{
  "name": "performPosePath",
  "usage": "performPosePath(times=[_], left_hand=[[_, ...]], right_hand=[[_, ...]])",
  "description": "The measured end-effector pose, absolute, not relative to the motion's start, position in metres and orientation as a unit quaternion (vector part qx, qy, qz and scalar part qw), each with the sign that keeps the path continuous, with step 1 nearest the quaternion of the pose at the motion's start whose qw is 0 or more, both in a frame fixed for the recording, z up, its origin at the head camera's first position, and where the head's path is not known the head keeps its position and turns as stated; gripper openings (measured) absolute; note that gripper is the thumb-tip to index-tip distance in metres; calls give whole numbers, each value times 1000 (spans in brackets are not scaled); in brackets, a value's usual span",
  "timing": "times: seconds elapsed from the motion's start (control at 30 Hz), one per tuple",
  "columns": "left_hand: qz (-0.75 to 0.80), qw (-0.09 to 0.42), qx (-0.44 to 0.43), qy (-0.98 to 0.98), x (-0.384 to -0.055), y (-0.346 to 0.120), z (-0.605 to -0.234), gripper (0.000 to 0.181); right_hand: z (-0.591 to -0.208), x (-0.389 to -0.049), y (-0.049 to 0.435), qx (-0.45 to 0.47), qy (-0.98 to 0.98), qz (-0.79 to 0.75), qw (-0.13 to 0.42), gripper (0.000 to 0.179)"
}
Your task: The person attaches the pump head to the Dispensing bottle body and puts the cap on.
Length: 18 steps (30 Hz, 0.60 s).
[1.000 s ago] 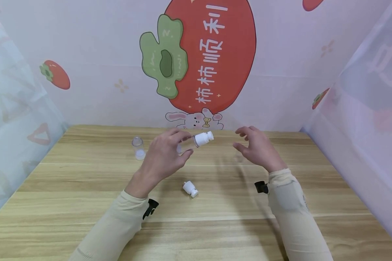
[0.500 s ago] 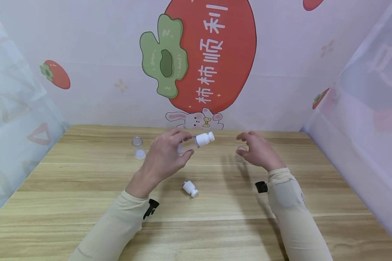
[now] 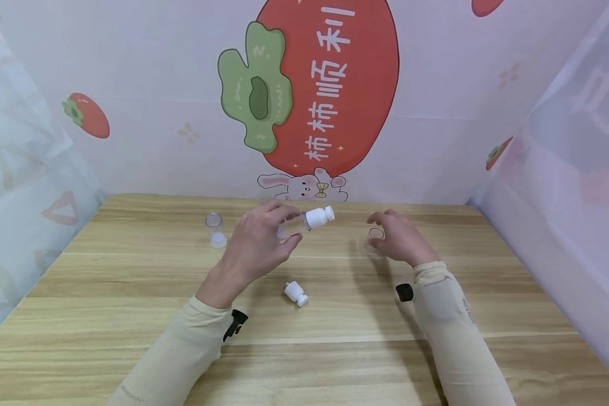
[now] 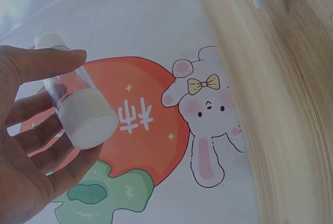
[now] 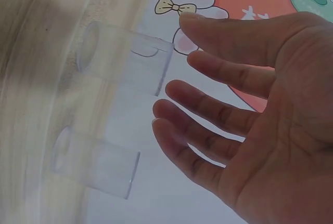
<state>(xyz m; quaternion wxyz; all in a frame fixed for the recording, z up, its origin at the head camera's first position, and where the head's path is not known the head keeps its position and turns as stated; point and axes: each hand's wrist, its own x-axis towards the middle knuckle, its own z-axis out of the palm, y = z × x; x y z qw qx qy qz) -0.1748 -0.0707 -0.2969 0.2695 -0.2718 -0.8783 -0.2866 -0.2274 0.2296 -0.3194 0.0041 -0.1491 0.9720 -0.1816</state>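
Observation:
My left hand (image 3: pixel 256 237) holds a small clear pump bottle by its body, tilted, with its white pump top (image 3: pixel 318 217) pointing right. In the left wrist view its white base (image 4: pixel 89 120) faces the camera, and the thumb and fingers curl round the clear body. My right hand (image 3: pixel 401 237) hangs with loosely bent fingers and nothing in its grasp. Beside those fingers, two clear cylindrical caps stand on the table: a nearer clear cap (image 5: pixel 125 60) and another clear cap (image 5: pixel 96 162). In the head view the thumb partly overlaps one.
A second white pump top (image 3: pixel 296 294) lies on its side on the wooden table (image 3: pixel 304 361), in front of the left hand. Farther left stands a clear bottle (image 3: pixel 216 231) with a white base. A printed cloth wall (image 3: pixel 157 152) rises behind the table.
My right thumb has shifted slightly down and right, and a clear cap's round rim now shows beside it. My left hand and the bottle have hardly moved.

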Motion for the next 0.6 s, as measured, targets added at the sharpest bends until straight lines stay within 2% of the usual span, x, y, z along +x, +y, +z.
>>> performPosePath(times=[0.6], left_hand=[[-280,257,-266,-886,-173,-70,-296,34]], right_hand=[[-332,-232,225,-136,978,-153,28,38]])
